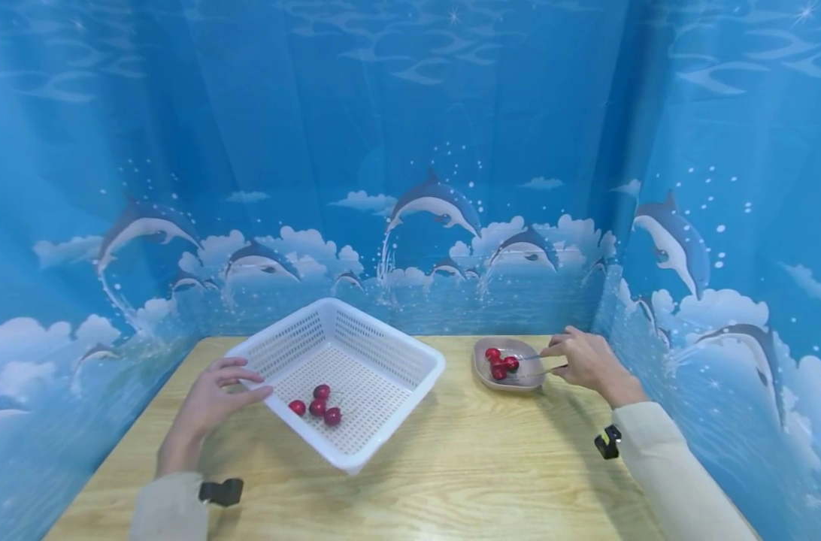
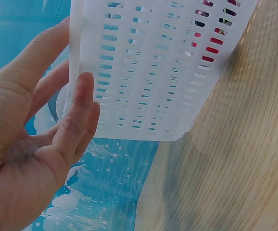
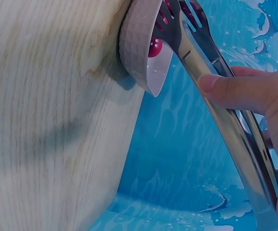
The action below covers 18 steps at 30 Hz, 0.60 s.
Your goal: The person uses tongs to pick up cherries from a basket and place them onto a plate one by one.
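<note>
The right hand (image 1: 586, 361) pinches metal tongs (image 1: 542, 370) over red fruits (image 1: 499, 364) in the dish (image 1: 519, 383) at 3 o'clock; next, a firm squeeze. The left hand (image 1: 214, 394), fingers spread, steadies the white basket (image 1: 383, 353).

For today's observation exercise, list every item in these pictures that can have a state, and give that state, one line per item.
White basket: tilted, one side raised, four red fruits inside.
Left hand: fingers on the basket's rim.
Red fruits in basket: loose, gathered at the low side.
Small dish: flat on the table, holding red fruits.
Metal tongs: tips at the dish fruits.
Right hand: gripping the tongs.
</note>
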Motion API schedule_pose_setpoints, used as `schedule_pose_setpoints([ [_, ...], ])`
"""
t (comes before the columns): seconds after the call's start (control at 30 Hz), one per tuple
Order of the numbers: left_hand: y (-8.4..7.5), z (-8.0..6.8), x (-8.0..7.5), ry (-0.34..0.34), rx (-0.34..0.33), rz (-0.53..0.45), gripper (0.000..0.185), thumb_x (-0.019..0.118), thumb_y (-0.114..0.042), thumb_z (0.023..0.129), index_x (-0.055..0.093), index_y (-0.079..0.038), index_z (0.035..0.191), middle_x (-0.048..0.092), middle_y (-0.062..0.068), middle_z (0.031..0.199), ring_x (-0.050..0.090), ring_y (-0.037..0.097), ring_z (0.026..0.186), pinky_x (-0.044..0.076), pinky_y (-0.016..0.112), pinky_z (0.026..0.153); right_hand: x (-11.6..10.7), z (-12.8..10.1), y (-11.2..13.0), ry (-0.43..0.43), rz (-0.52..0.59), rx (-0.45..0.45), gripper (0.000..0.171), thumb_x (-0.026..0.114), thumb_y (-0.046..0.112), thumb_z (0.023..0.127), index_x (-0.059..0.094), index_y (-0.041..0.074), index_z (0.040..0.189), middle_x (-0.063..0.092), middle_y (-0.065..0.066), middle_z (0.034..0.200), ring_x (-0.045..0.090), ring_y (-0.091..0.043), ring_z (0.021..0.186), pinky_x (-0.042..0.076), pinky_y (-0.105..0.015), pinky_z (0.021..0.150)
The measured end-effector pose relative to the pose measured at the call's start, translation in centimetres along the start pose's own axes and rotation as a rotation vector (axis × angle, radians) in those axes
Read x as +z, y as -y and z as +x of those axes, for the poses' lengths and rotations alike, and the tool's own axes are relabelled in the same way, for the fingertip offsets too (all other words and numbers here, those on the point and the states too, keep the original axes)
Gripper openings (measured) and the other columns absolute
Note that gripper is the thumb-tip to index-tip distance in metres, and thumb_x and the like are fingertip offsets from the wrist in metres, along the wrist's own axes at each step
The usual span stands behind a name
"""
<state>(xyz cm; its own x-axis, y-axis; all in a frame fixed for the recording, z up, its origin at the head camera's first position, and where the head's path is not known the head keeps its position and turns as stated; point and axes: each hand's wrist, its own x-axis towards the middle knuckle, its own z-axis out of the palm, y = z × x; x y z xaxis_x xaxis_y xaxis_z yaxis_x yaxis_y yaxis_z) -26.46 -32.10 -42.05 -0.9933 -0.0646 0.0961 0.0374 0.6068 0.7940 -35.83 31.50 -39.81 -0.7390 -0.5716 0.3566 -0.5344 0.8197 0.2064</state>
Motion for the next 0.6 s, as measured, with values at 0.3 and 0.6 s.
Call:
schedule_pose_setpoints([
  [0.3,-0.20,-0.07,0.06,-0.001,-0.017,-0.007,0.058,0.085,-0.042,0.084,0.072,0.003,0.118,0.032,0.027,0.162,0.037,0.052,0.140,0.038,0.071,0.110,-0.23,-0.07,-0.20,-0.005,0.006,0.012,0.037,0.095,0.021,0.071,0.082,0.019,0.106,0.077,-0.004,0.102,0.062,-0.024,0.086,0.051,-0.034,0.052],
  [0.6,-0.37,-0.14,-0.02,0.001,-0.018,0.009,0.058,0.085,-0.043,0.084,0.073,0.003,0.117,0.033,0.028,0.161,0.037,0.052,0.141,0.038,0.071,0.109,-0.75,0.29,-0.02,-0.085,-0.001,-0.030,0.052,0.097,0.025,0.067,0.080,0.015,0.115,0.076,-0.007,0.105,0.061,-0.025,0.089,0.054,-0.037,0.059],
])
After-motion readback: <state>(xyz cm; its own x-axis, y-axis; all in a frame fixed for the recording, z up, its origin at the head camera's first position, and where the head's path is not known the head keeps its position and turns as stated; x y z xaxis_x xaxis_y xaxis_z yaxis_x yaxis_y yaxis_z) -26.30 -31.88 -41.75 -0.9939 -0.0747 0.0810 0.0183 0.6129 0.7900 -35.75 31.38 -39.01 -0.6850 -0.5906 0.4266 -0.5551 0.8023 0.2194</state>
